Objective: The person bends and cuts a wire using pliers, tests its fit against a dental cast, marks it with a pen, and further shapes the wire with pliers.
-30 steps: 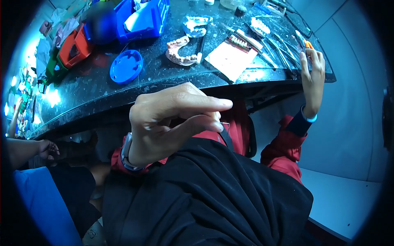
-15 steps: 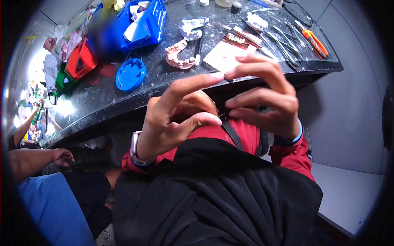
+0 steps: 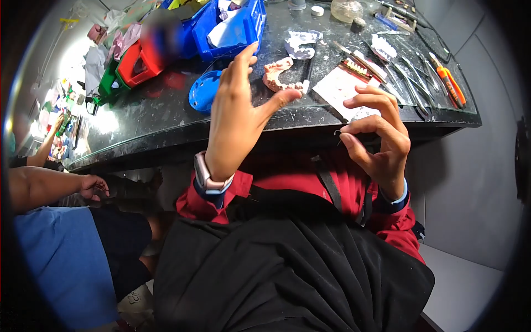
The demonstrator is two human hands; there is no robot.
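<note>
My left hand (image 3: 237,119) is open above the front edge of the bench, fingers stretched forward and thumb out to the right. Its thumb tip overlaps the near end of a pink, horseshoe-shaped dental cast (image 3: 273,77); whether it touches I cannot tell. Between thumb and index finger, my right hand (image 3: 387,135) pinches a thin, bent piece of wire (image 3: 337,134) just off the bench edge. Behind that hand, a white paper (image 3: 332,88) carries a strip of artificial teeth (image 3: 357,67). A whitish dental cast (image 3: 300,48) lies beyond the pink one.
Blue bins (image 3: 257,25), a red bin (image 3: 135,58) and a blue lid (image 3: 201,93) occupy the bench's left side. Orange-handled pliers (image 3: 451,88), metal tools (image 3: 412,83) and a white tooth cast (image 3: 383,48) are at right. Another person's hand (image 3: 95,187) is at far left.
My hands have moved apart. The left has opened and reached forward toward the pink cast; the right has shifted rightward, with the wire now visible in its pinch. The view has shifted slightly.
</note>
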